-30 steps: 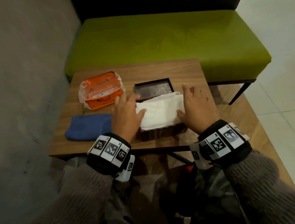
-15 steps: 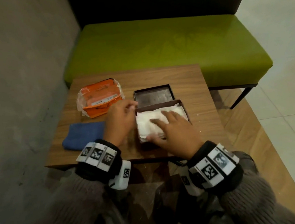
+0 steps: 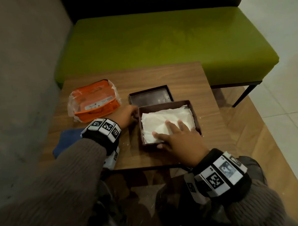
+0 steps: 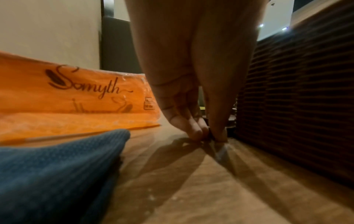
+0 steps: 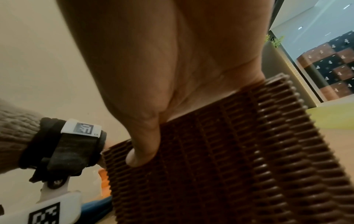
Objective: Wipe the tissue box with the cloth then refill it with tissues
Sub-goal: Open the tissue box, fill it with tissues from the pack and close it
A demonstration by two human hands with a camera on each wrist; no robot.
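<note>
The brown ribbed tissue box point(image 3: 196, 119) stands open on the table, with a stack of white tissues point(image 3: 163, 118) inside it. My right hand point(image 3: 175, 135) lies flat on the tissues, and its thumb point(image 5: 141, 154) presses the outside of the front wall point(image 5: 220, 166). The box lid point(image 3: 150, 96) lies upturned just behind. My left hand point(image 3: 126, 114) is at the box's far left corner. Its fingertips point(image 4: 195, 133) point down at the table close to the thumb, with something small and dark between them. The blue cloth point(image 3: 66, 143) lies at the left.
An orange tissue pack point(image 3: 94, 101) in clear wrap lies at the table's point(image 3: 186, 77) back left. A green bench point(image 3: 156, 45) runs behind the table, and a grey wall closes the left side. White crumbs dot the table near the box.
The tissues have gone down inside the box. My right hand moved from the box's right side onto the tissues. My left hand left the tissues for the far left corner.
</note>
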